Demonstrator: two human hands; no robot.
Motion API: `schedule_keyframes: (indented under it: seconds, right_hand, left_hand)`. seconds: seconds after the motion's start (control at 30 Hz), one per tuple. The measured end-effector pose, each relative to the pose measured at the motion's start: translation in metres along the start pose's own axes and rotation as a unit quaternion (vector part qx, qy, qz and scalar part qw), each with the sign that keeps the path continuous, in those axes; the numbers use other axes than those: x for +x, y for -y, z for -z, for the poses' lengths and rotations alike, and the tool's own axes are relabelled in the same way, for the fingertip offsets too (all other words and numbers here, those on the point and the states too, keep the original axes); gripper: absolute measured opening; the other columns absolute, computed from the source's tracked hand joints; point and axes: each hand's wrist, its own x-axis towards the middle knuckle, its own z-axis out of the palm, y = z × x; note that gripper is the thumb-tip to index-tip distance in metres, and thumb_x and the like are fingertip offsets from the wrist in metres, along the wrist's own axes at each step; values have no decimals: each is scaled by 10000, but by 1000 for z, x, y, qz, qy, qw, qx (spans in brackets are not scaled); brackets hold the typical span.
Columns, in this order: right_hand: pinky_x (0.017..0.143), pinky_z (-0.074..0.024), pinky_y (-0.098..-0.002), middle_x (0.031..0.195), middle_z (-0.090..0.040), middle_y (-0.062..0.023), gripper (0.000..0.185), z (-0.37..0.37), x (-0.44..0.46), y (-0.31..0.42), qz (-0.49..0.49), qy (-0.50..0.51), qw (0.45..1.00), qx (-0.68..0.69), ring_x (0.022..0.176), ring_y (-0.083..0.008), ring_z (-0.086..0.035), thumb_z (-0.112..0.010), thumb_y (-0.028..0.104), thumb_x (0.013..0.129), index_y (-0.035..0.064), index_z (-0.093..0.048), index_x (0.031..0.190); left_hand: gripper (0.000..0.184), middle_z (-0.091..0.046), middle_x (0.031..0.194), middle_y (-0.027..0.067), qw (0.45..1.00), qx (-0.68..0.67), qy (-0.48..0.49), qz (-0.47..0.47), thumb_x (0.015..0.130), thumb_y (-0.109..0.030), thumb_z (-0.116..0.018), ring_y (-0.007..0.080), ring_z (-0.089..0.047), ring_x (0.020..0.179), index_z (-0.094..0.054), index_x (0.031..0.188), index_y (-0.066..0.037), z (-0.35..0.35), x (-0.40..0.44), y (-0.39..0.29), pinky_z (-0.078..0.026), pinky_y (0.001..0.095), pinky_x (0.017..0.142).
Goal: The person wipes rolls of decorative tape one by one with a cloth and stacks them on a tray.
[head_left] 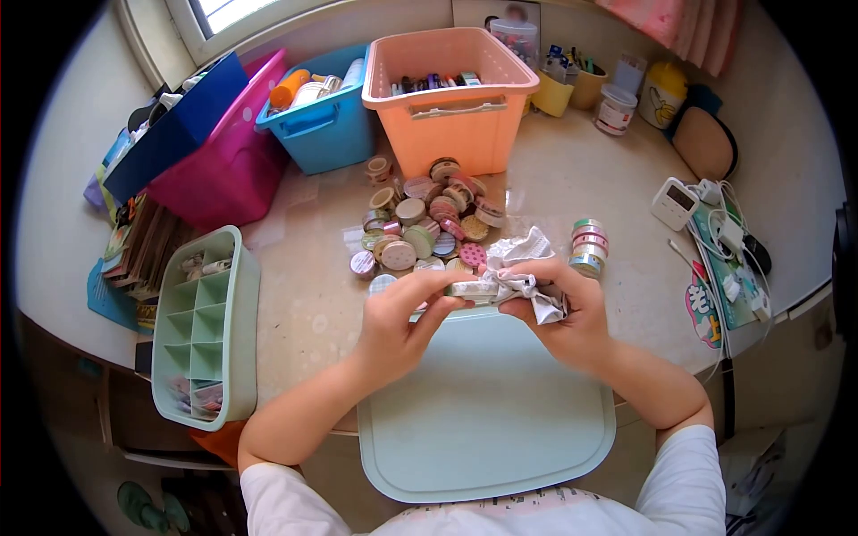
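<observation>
Between the thumb and fingers of my left hand is a pale roll of washi tape, seen edge-on. My right hand grips a crumpled white cloth that presses against the roll's right side. Both hands are closed and meet above the far edge of a pale green lid. Just beyond them lies a loose heap of washi tape rolls in many colours. To the right of my right hand stands a short stack of tape rolls.
A green divided box stands at the left, some compartments holding small items. At the back are an orange bin, a blue bin and a magenta bin. White cables and a small white clock-like device lie at the right.
</observation>
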Motion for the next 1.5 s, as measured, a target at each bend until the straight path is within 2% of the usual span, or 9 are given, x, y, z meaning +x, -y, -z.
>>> schedule_keyframes:
  seconds: [0.17,0.33,0.47,0.57,0.73,1.0,1.13,1.33,1.5]
  right_hand:
    - [837,-564,-287,1062,-726,-101,315,-3,-1,-8,8,-18,999,37,944,-140,-691,-770,-20,840,11,-664,1135]
    - [765,-587,-303,967,-732,-101,366,2,-4,3,76,36,981,-174,888,-172,-715,-786,-69,766,35,-695,1105]
    - [786,-572,-271,982,-726,-100,334,-4,-5,0,37,10,998,-57,920,-139,-705,-790,-47,799,29,-686,1107]
    - [831,-558,-262,1019,-720,-104,288,-3,0,2,51,-49,997,-12,957,-130,-694,-782,-45,821,7,-667,1080]
    - [861,-547,-259,1048,-715,-104,271,0,1,0,38,-50,998,4,978,-131,-687,-785,-52,820,-4,-654,1053]
    - [776,-575,-275,974,-733,-99,303,0,-7,-12,90,7,988,-124,888,-143,-705,-818,-39,768,23,-688,1035]
    - [770,-560,-259,974,-719,-95,266,-8,-6,-3,16,-14,1000,9,900,-105,-684,-806,-7,817,9,-657,1036]
    - [825,-534,-253,1017,-689,-77,273,-3,-4,-2,-8,-34,999,16,954,-109,-666,-781,-33,839,18,-581,1019]
    - [768,-556,-253,972,-717,-93,258,-6,-5,-8,23,-27,999,0,897,-111,-689,-816,8,813,3,-659,1018]
  left_hand:
    - [258,-716,985,148,994,90,4,-68,870,60,-673,215,-694,806,-702,1121,5,2,0,-7,-555,301,690]
    - [362,-683,948,158,961,204,17,-186,848,-62,-765,257,-650,715,-669,1191,6,6,0,-5,-525,325,606]
    - [383,-699,950,130,966,179,-7,-185,828,-88,-797,194,-654,699,-671,1177,9,2,-4,-7,-504,296,572]
    - [365,-729,888,31,993,-66,-95,-7,781,-87,-852,48,-594,695,-700,1106,-22,-9,-4,-13,-425,222,525]
    - [214,-739,896,15,997,-2,-77,-6,761,-21,-844,43,-592,672,-739,946,-39,6,-4,5,-327,198,487]
    - [246,-717,851,69,974,91,-43,-202,759,-11,-836,158,-664,722,-765,994,-24,12,7,3,-499,272,568]
    - [299,-732,887,59,970,115,-46,-207,741,-49,-862,137,-667,748,-761,1023,-40,12,8,-1,-473,257,557]
    - [317,-744,918,47,997,-40,-53,27,731,-90,-890,78,-656,767,-731,998,-29,6,0,9,-416,211,558]
    - [227,-713,847,72,995,4,-44,-94,740,18,-842,146,-658,728,-732,938,10,11,6,14,-537,284,653]
